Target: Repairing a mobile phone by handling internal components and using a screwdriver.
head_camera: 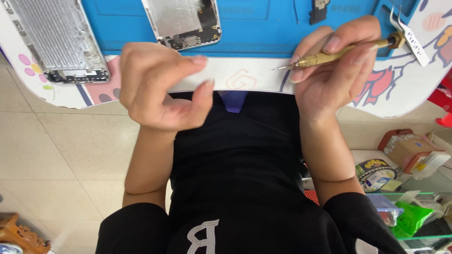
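My right hand (336,70) grips a slim brass screwdriver (329,55) above the desk's front edge, its fine tip pointing left. My left hand (160,87) hovers over that edge with the fingers loosely curled and thumb and forefinger apart; I see nothing in it. An opened phone housing with a circuit board (183,23) lies on the blue work mat (263,28) just beyond my left hand. A second, bare silver housing (61,42) lies at the far left, half off the mat.
Metal tweezers (408,34) lie at the mat's right edge, and a small black part (319,10) at the top. The white patterned desk (249,77) carries the mat. Shelves with boxes and a green bag (409,218) stand at lower right. Tiled floor (61,150) lies to the left.
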